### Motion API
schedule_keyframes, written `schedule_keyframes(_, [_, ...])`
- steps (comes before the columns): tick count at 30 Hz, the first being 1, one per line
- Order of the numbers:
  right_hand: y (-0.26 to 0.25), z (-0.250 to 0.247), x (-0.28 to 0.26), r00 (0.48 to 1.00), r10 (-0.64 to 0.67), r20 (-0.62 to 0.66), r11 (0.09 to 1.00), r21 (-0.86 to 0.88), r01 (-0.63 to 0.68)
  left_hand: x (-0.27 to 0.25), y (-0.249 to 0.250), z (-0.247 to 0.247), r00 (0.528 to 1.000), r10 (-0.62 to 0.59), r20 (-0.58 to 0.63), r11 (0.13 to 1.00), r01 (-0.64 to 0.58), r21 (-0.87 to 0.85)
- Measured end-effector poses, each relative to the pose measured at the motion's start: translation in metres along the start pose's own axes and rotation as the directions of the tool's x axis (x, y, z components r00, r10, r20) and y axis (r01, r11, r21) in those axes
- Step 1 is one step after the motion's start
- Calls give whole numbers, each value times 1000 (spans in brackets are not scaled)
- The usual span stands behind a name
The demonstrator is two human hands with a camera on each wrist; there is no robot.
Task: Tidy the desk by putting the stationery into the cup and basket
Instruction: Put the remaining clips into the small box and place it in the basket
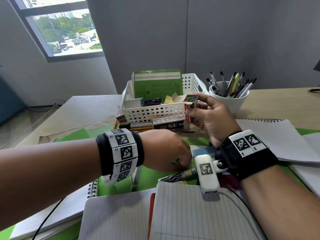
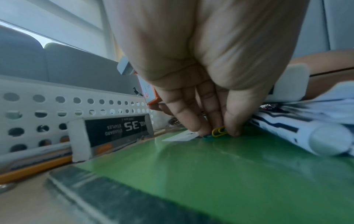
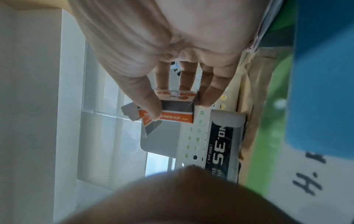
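Observation:
My right hand grips a small orange paper clip box, held upright with its flap open and coloured clips showing inside, just in front of the white perforated basket. In the right wrist view thumb and fingers clamp the paper clip box. My left hand reaches down to the green folder and pinches a yellow paper clip between its fingertips; a green clip lies beside it. The white cup full of pens stands right of the basket.
A black-and-white No.35 staples box and a yellow pencil lie against the basket's front. A green booklet stands inside the basket. Notebooks and lined paper cover the near desk. A marker lies right of my left hand.

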State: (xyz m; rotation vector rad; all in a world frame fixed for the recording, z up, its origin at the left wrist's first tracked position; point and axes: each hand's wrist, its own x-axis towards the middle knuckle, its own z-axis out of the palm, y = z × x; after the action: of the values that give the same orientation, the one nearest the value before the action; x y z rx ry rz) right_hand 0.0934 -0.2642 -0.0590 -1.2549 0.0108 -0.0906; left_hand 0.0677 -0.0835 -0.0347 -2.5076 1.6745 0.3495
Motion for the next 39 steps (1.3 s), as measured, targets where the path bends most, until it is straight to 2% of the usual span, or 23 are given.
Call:
schedule_keyframes(5, [-2, 1, -3, 1000, 1, -6, 1000, -5, -1, -8, -8, -3, 985, -164, 57, 985, 166, -40])
schedule_keyframes(11, [-4, 3, -7, 1000, 5, 4, 1000, -25, -5, -4, -15, -4, 923, -375, 83, 898, 384, -215])
schedule_keyframes(19, [-3, 4, -7, 1000, 6, 16, 999, -38, -6, -3, 2, 0, 899, -418, 130, 907, 407, 103])
schedule_keyframes(24, [-1, 2, -5, 999, 8, 50, 999, -41, -6, -8, 5, -8, 869, -450, 208, 891, 421, 169])
schedule_keyframes(26, [0, 2, -4, 996, 34, 88, 998, -47, -30, -15, 0, -23, 861, -479, 171, 877, 476, 61])
schedule_keyframes(28, [1, 2, -5, 987, 71, 143, 995, -76, -61, -22, -8, -47, 848, -527, 59, 827, 527, -194])
schedule_keyframes(31, [2, 5, -8, 964, 104, 243, 991, -109, -79, -27, -18, -82, 760, -638, -121, 710, 520, -475])
schedule_keyframes(33, [2, 9, -11, 952, 116, 282, 991, -104, -90, -22, -25, -94, 694, -701, -168, 643, 512, -570])
schedule_keyframes(35, [1, 11, -14, 946, 120, 300, 990, -109, -91, -17, -31, -96, 657, -741, -135, 580, 526, -622])
schedule_keyframes(37, [1, 12, -15, 947, 117, 299, 989, -122, -83, -11, -34, -93, 657, -753, -38, 516, 554, -654])
schedule_keyframes(39, [1, 11, -16, 950, 118, 288, 988, -125, -85, -8, -33, -90, 653, -758, 1, 475, 553, -684])
